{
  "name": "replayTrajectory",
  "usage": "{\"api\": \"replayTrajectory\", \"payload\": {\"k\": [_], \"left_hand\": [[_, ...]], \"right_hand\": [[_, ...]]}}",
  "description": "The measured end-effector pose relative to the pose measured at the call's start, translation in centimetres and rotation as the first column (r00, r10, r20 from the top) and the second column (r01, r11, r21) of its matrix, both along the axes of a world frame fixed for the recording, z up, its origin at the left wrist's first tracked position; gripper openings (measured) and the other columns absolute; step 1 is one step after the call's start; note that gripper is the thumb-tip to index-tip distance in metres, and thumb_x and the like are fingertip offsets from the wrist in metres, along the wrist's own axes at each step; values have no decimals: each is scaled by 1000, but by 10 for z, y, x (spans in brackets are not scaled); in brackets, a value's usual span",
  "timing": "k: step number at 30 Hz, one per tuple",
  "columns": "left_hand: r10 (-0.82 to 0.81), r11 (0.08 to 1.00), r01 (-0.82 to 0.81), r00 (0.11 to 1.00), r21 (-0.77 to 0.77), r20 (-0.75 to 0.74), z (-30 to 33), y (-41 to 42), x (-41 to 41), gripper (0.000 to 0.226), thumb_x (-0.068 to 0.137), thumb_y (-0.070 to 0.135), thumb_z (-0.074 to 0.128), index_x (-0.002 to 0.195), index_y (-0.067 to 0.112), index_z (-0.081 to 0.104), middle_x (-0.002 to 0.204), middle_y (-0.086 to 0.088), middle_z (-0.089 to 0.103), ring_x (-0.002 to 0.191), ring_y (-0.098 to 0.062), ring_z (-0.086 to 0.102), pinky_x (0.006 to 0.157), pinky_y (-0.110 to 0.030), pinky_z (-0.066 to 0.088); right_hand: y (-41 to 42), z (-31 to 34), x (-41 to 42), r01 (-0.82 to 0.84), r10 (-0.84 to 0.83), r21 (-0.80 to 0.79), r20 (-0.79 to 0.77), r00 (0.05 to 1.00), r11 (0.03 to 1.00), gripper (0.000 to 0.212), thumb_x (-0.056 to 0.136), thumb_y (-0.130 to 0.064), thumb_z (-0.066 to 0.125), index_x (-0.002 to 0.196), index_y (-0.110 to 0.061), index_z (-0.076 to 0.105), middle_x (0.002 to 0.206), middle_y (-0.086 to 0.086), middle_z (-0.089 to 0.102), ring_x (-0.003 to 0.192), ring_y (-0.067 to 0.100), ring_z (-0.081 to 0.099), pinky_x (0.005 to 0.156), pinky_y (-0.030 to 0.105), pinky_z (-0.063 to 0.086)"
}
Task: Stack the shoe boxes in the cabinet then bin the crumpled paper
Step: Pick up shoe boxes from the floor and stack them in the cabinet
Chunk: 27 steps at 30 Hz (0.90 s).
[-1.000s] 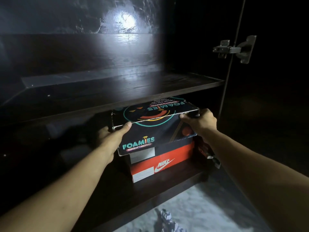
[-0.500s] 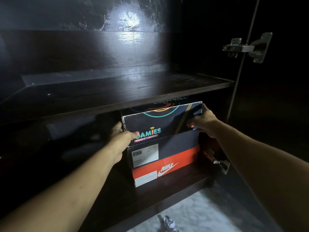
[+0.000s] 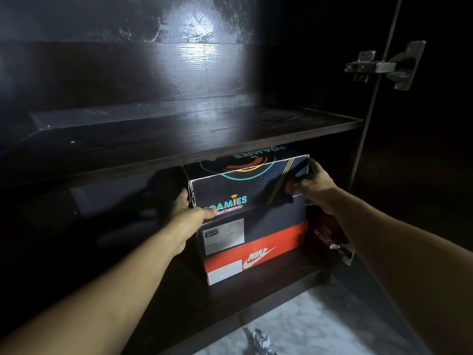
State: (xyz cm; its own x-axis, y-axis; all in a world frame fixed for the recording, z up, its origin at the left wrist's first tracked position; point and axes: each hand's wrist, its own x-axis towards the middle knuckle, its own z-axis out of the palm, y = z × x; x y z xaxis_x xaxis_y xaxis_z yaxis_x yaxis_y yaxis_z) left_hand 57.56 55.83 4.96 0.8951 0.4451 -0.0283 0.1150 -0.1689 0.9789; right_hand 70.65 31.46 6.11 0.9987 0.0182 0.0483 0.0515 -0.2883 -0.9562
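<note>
Three shoe boxes stand stacked on the lower shelf of a dark wooden cabinet [image 3: 179,139]. The red Nike box [image 3: 258,257] is at the bottom, a dark box with a white label [image 3: 268,221] sits on it, and the dark Foamies box [image 3: 245,185] lies on top, just under the upper shelf. My left hand [image 3: 190,215] grips the Foamies box at its left front corner. My right hand [image 3: 313,187] holds its right end. A crumpled paper [image 3: 261,342] lies on the pale floor in front of the cabinet.
The upper shelf [image 3: 320,124] is bare and close above the stack. An open cabinet door at the right carries a metal hinge [image 3: 384,66] up high and another hinge [image 3: 340,249] low, beside the boxes. Pale floor [image 3: 320,321] shows below.
Both hands have pushed the Foamies box back into the cabinet and set it level on the stack; it was tilted and sticking out before. The dark middle box's label now shows.
</note>
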Motion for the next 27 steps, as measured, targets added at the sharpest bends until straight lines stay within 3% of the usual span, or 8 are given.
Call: {"api": "replayTrajectory", "payload": {"k": [2,5,8,11,13,18,21,27], "left_hand": [[26,998,-25,999,58,-28,2,-3,-3,65,79,3,75,135,17,46,125,1,60,111,-16,56,87,-31,44],[106,991,-99,992,92,-68,10,-14,-11,79,77,5,77,144,14,36,132,-6,57,118,-22,56,98,-38,46],[156,983,-142,981,115,-118,23,-33,-31,65,76,6,78,131,12,45,122,-8,60,113,-26,58,93,-37,48],[24,989,11,972,150,-235,38,-60,-59,44,78,14,78,115,14,53,118,-7,61,105,-25,59,87,-35,46],[-116,967,188,925,170,-362,51,-83,-80,50,81,24,76,121,11,48,117,-4,56,96,-20,56,81,-34,42],[-413,771,593,744,233,-525,69,-149,-127,71,78,40,77,136,16,45,134,0,51,115,-17,52,97,-39,47],[-523,625,737,640,257,-563,73,-199,-155,67,78,41,76,134,13,50,133,-6,53,110,-19,55,90,-35,50],[-661,366,870,493,330,-566,67,-301,-208,72,77,46,76,134,12,50,113,-1,54,94,-18,56,73,-30,49]], "right_hand": [[-2,4,-8,5,-5,-38,-3,1000,999,65,71,-3,79,124,-30,53,111,5,69,93,24,69,67,42,58],[-11,17,-32,5,-8,-94,-33,999,996,55,74,-14,81,121,-24,56,108,3,66,92,20,64,63,35,57],[-31,27,-67,-23,14,-129,-71,997,991,53,77,-9,78,125,-18,56,104,7,65,96,25,65,79,47,59],[-63,38,-110,-25,11,-124,-112,994,992,57,80,-1,75,132,-8,53,104,11,67,96,29,67,81,46,58],[-92,46,-144,-17,-2,-149,-126,992,989,50,83,-1,72,130,-7,54,113,15,67,103,33,67,84,47,58],[-164,61,-231,12,-42,-213,-137,990,977,46,84,-9,73,128,-12,58,112,8,68,102,25,68,74,42,60],[-202,70,-287,13,-54,-246,-162,985,969,47,85,-12,74,130,-13,58,120,6,66,102,20,66,70,34,58],[-276,77,-401,28,-113,-408,-185,976,912,45,85,-18,74,128,-15,61,115,0,68,96,15,68,77,35,61]]}}
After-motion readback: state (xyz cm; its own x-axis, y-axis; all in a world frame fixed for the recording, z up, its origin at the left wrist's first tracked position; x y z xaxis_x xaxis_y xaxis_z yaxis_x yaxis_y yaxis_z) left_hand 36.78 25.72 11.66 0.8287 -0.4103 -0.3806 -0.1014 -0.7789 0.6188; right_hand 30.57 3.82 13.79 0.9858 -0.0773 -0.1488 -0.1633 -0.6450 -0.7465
